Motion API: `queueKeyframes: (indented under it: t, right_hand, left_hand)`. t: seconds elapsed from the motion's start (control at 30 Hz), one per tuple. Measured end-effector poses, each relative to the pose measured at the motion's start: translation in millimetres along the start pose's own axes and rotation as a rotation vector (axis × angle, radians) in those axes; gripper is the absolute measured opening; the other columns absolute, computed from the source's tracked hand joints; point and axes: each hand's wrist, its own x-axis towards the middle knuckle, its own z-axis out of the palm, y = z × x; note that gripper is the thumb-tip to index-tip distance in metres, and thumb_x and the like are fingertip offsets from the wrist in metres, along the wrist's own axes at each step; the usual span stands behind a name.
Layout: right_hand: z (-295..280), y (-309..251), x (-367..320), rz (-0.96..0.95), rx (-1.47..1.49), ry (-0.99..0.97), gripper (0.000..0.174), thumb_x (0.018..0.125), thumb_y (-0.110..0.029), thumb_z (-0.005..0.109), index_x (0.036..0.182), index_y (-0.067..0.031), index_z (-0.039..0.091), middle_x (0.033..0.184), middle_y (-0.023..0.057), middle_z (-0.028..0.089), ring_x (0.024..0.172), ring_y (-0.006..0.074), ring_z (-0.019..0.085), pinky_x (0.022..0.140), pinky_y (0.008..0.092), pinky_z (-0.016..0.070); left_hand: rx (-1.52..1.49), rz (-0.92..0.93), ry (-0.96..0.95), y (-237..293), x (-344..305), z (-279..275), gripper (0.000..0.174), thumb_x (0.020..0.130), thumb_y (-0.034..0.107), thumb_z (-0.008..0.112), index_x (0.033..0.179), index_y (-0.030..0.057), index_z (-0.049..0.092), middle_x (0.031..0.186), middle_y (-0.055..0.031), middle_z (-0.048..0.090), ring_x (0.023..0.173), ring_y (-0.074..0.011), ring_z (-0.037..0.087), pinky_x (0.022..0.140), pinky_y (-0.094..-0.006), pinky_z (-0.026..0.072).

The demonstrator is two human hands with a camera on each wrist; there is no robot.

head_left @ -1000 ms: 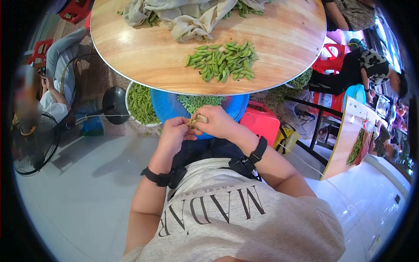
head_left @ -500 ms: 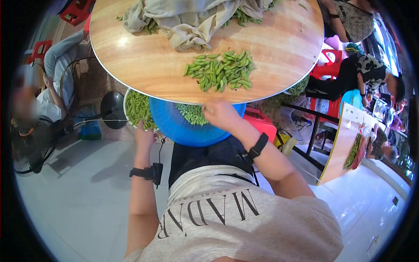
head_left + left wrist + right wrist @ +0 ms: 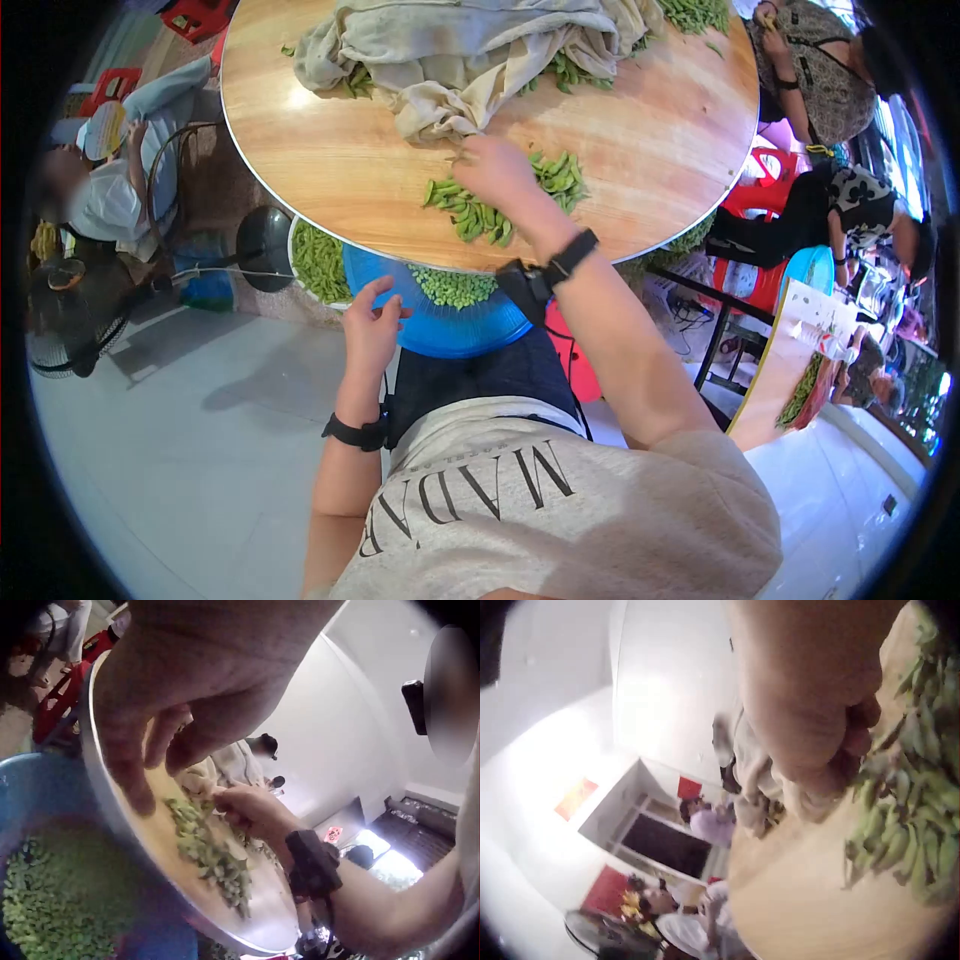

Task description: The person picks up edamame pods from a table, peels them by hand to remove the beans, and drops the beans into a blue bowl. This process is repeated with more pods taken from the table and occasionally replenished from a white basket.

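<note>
A loose pile of green soybean pods lies on the round wooden table near its front edge. My right hand reaches over the far left part of the pile, close to the crumpled cloth. In the right wrist view its fingers curl down right at the pods; whatever lies under them is hidden. My left hand hovers over the left rim of the blue basin, fingers loosely bent and holding nothing. Shelled green beans lie in that basin, below the table edge.
A beige cloth covers more pods at the table's far side. Left of the basin stands a white-rimmed container of pods. A black fan is at far left, a red stool to the right. Other people sit around.
Both hands were together over the basin, then parted. The left dipped to the pod container and came back to the basin's rim; the right moved forward onto the pod pile.
</note>
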Motion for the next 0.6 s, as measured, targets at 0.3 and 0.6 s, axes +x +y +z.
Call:
queueKeyframes:
  t: [0.3,0.6]
  right_hand:
    - [-35.9,-3.2,-85.9,0.584,1.432,-0.125,0.015,0.079,-0.014,0.057,0.088,-0.0032,0.052,0.073,0.0066,0.058,0.046,0.0067,0.042,0.039,0.0198,0.0273]
    - [-59.9,-14.1,-118.6,0.434,0.933,-0.324,0.034,0.086,-0.038,0.048,0.094,-0.0056,0.056,0.067,0.0011,0.051,0.052,0.0058,0.043,0.046,0.0189,0.0332]
  left_hand:
    - [-0.684,-0.120,-0.225,63.4,4.8,65.7,0.028,0.082,0.012,0.056,0.107,-0.0003,0.055,0.093,-0.0066,0.060,0.064,-0.0106,0.055,0.048,-0.0170,0.0368]
    - [-0.459,0.125,-0.159,90.9,-13.7,48.7,0.019,0.079,0.009,0.060,0.096,-0.0004,0.060,0.068,-0.0013,0.057,0.047,-0.0052,0.044,0.042,-0.0181,0.0317]
